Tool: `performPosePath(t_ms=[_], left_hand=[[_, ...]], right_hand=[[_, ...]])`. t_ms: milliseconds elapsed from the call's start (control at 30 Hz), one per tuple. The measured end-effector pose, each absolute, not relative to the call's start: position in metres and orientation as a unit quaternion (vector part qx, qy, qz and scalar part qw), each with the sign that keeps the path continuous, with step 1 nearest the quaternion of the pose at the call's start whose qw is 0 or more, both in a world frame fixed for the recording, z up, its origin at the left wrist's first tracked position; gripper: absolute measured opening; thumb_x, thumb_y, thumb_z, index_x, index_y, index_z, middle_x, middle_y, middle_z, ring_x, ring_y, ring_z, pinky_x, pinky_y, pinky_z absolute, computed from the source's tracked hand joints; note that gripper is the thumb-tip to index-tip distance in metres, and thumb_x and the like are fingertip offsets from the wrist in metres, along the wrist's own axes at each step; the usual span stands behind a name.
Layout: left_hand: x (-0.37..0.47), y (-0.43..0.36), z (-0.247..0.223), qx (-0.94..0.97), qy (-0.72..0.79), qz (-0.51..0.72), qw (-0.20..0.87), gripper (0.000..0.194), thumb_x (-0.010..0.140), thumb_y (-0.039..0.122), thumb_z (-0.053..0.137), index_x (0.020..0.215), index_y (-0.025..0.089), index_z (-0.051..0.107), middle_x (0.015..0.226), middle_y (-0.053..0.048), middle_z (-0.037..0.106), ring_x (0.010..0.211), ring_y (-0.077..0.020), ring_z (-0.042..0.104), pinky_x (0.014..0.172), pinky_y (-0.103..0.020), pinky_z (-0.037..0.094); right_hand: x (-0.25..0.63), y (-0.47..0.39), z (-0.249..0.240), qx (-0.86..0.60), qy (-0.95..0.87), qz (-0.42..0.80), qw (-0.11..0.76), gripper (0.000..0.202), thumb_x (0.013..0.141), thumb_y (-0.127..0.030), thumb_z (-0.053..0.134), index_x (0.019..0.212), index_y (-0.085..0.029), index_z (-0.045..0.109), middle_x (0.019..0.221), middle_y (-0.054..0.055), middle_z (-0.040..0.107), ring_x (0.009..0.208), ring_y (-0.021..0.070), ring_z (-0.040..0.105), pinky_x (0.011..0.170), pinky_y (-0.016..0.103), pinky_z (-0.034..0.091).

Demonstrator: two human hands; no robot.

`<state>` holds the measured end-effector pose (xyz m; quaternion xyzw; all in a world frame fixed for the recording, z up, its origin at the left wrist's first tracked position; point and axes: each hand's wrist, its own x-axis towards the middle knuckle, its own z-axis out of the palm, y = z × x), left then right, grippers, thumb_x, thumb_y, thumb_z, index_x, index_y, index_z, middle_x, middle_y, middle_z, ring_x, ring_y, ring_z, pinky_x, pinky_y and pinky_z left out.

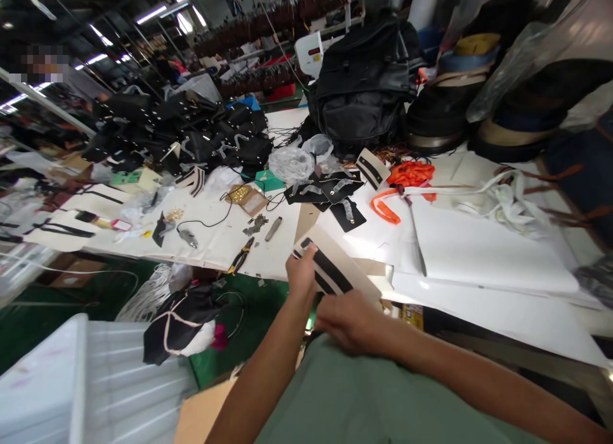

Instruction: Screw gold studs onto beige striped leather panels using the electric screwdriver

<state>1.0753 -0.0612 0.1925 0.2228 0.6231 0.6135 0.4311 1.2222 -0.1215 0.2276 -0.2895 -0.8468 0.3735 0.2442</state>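
Note:
A beige flat panel (357, 275) with dark strips across it is tilted up near the table's front edge. My left hand (301, 271) grips its left end, the thumb pressed on top by a dark strip. My right hand (352, 319) is curled at the panel's lower edge with the fingers folded under; what those fingers grip is hidden. Beyond the panel lie black pieces (347, 214) with clear plastic-wrapped handles. Left of it on the table are pliers (241, 255) with yellow-and-black handles and a grey knife-like tool (273, 229).
A black backpack (364, 80) stands at the back of the white table (498, 252). Orange material (412, 174) and white straps (512, 204) lie right. Black bags (191, 124) are heaped at back left. A pale plastic bin (129, 367) stands below, left of me.

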Motion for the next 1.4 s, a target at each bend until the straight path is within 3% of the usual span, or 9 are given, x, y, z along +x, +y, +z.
performPosePath(t_ms=[100, 200, 267, 367, 433, 733, 967, 1200, 1400], left_hand=[[1.053, -0.039, 0.191, 0.177, 0.603, 0.652, 0.424, 0.034, 0.063, 0.018, 0.085, 0.095, 0.012, 0.074, 0.093, -0.009, 0.078, 0.089, -0.0246, 0.074, 0.089, -0.04, 0.059], [1.043, -0.034, 0.197, 0.178, 0.562, 0.662, 0.462, 0.038, 0.062, 0.014, 0.086, 0.098, 0.013, 0.074, 0.099, -0.01, 0.079, 0.099, -0.0265, 0.074, 0.098, -0.042, 0.057], [1.046, -0.041, 0.198, 0.159, 0.545, 0.644, 0.513, 0.04, 0.063, 0.016, 0.087, 0.1, 0.013, 0.074, 0.101, -0.011, 0.079, 0.101, -0.0276, 0.074, 0.099, -0.044, 0.056], [1.056, -0.062, 0.193, 0.161, 0.534, 0.603, 0.571, 0.045, 0.066, 0.024, 0.089, 0.106, 0.012, 0.073, 0.105, -0.012, 0.078, 0.099, -0.0271, 0.074, 0.097, -0.042, 0.057], [1.061, -0.079, 0.189, 0.187, 0.528, 0.583, 0.589, 0.045, 0.071, 0.029, 0.087, 0.11, 0.013, 0.071, 0.106, -0.011, 0.078, 0.099, -0.0255, 0.074, 0.095, -0.039, 0.057], [1.069, -0.127, 0.187, 0.039, 0.465, 0.455, 0.758, 0.038, 0.081, 0.033, 0.079, 0.111, 0.01, 0.072, 0.101, -0.013, 0.078, 0.092, -0.0259, 0.075, 0.089, -0.038, 0.06], [1.078, -0.131, 0.197, 0.11, 0.503, 0.419, 0.748, 0.043, 0.08, 0.035, 0.082, 0.114, 0.011, 0.07, 0.105, -0.015, 0.077, 0.086, -0.027, 0.075, 0.079, -0.042, 0.063], [1.081, -0.123, 0.191, 0.187, 0.56, 0.503, 0.632, 0.05, 0.078, 0.047, 0.082, 0.116, 0.016, 0.069, 0.109, -0.012, 0.076, 0.084, -0.0257, 0.075, 0.069, -0.039, 0.065], [1.09, -0.122, 0.208, 0.268, 0.538, 0.503, 0.621, 0.048, 0.081, 0.052, 0.077, 0.111, 0.015, 0.073, 0.106, -0.013, 0.077, 0.091, -0.0253, 0.074, 0.079, -0.036, 0.063]], right_hand=[[1.231, -0.122, 0.231, -0.309, -0.805, 0.428, 0.271, 0.021, 0.101, -0.033, 0.053, 0.086, -0.023, 0.065, 0.087, 0.001, 0.067, 0.074, 0.0151, 0.06, 0.069, 0.027, 0.043], [1.252, -0.099, 0.22, -0.472, -0.688, 0.429, 0.346, 0.031, 0.102, -0.041, 0.051, 0.083, -0.022, 0.068, 0.113, 0.006, 0.067, 0.093, 0.0181, 0.064, 0.082, 0.031, 0.047], [1.265, -0.085, 0.207, -0.501, -0.667, 0.453, 0.314, 0.032, 0.099, -0.045, 0.055, 0.081, -0.022, 0.07, 0.121, 0.006, 0.066, 0.098, 0.0201, 0.064, 0.084, 0.032, 0.047], [1.272, -0.084, 0.189, -0.488, -0.636, 0.55, 0.233, 0.035, 0.096, -0.05, 0.057, 0.078, -0.022, 0.068, 0.086, 0.001, 0.068, 0.079, 0.0183, 0.063, 0.07, 0.029, 0.045], [1.269, -0.09, 0.184, -0.496, -0.598, 0.582, 0.241, 0.038, 0.095, -0.053, 0.056, 0.076, -0.021, 0.064, 0.07, -0.003, 0.061, 0.067, 0.0162, 0.057, 0.061, 0.026, 0.041], [1.25, -0.087, 0.194, -0.525, -0.573, 0.528, 0.343, 0.037, 0.094, -0.053, 0.059, 0.076, -0.021, 0.063, 0.073, -0.002, 0.062, 0.069, 0.0158, 0.055, 0.064, 0.026, 0.042], [1.252, -0.083, 0.187, -0.56, -0.55, 0.525, 0.329, 0.042, 0.088, -0.059, 0.064, 0.073, -0.02, 0.065, 0.068, -0.001, 0.063, 0.067, 0.0174, 0.056, 0.062, 0.028, 0.043], [1.268, -0.091, 0.191, -0.593, -0.56, 0.436, 0.382, 0.047, 0.088, -0.058, 0.067, 0.061, -0.022, 0.054, 0.064, -0.002, 0.054, 0.062, 0.0155, 0.049, 0.061, 0.028, 0.039], [1.246, -0.1, 0.191, -0.546, -0.596, 0.483, 0.337, 0.05, 0.089, -0.059, 0.064, 0.059, -0.021, 0.05, 0.061, -0.003, 0.052, 0.061, 0.0145, 0.049, 0.06, 0.027, 0.037]])
